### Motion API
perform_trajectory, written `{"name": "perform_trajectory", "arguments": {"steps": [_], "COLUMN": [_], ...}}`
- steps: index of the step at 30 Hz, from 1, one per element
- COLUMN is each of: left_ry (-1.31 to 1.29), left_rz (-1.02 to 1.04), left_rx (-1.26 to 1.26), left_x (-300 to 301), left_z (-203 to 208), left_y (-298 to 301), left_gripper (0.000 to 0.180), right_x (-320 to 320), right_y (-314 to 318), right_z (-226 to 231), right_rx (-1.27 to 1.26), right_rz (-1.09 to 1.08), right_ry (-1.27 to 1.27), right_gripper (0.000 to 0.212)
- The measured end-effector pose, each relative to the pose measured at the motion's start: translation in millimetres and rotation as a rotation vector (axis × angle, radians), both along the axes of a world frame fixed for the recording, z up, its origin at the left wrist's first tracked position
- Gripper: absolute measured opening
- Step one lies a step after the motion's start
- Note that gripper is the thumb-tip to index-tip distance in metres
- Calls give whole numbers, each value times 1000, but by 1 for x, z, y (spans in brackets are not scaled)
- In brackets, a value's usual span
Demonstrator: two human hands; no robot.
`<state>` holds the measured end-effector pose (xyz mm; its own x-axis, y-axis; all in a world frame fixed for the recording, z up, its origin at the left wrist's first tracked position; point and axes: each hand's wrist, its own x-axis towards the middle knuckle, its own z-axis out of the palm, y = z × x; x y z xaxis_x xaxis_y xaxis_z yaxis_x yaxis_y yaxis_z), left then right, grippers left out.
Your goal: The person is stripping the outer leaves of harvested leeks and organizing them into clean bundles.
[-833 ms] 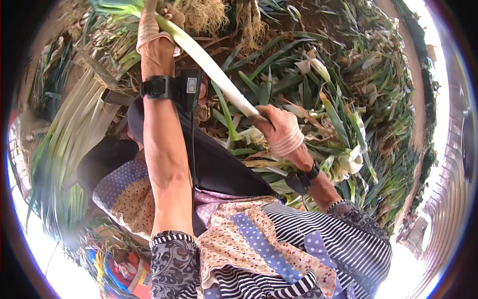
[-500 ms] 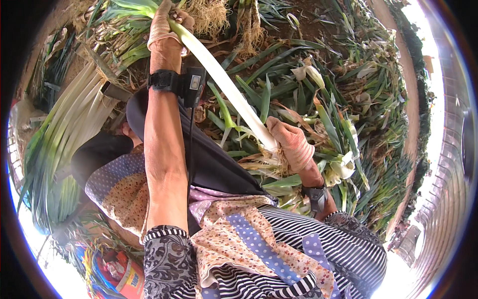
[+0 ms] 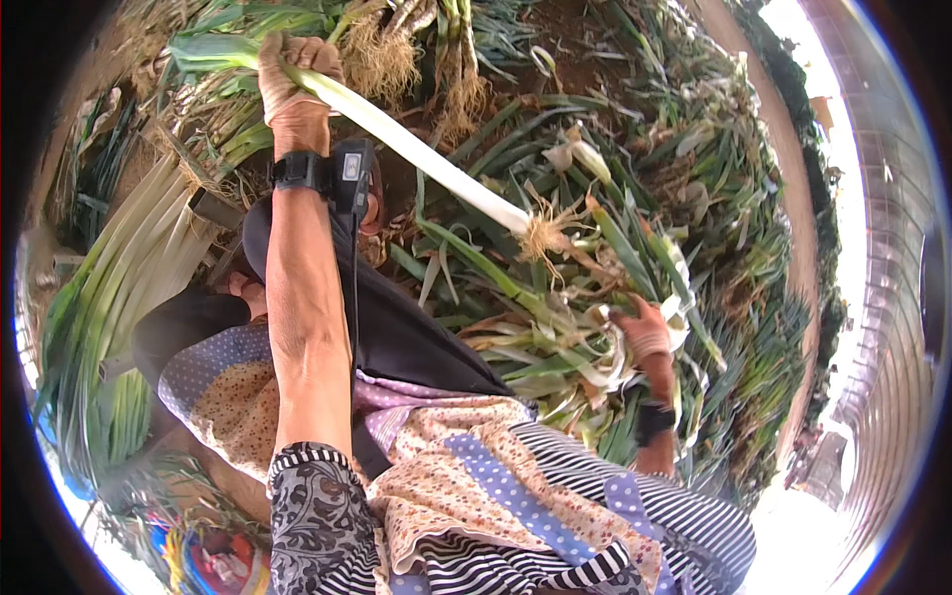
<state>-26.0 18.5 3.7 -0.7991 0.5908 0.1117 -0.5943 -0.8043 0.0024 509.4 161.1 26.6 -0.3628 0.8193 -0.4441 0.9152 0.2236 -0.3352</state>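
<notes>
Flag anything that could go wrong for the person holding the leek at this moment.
The left hand grips the leek only near its green top, so the long white shaft and rooted end hang unsupported and might bend or snap. The right hand is down among the trimmed leaves, too far away to steady it.

A small rectangular screen point(image 3: 351, 167), pale grey on a black device, sits upper left of centre.

a row of cleaned leeks point(image 3: 129, 288) lies along the left edge. rooty unpeeled leeks point(image 3: 436, 59) crowd the top centre. trimmed green leaves point(image 3: 714, 228) cover the ground at right.
</notes>
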Motion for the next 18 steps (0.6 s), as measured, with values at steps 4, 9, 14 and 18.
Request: {"name": "perform_trajectory", "arguments": {"steps": [4,9,14,18], "left_ry": [12,-75,-270,-326], "left_rz": [28,127,225,322], "left_rx": [-146,-344,-678,-847], "left_x": [18,33,56,47], "left_z": [9,17,26,23], "left_y": [9,11,36,13], "left_gripper": [27,18,23,18], "right_x": [-77,-195,-258,-215], "right_y": [-25,-68,-57,-45], "right_z": [34,74,12,-29], "right_rx": [511,620,422,252], "right_rz": [-59,575,665,625], "right_ry": [-74,318,147,21], "right_gripper": [60,75,39,32]}}
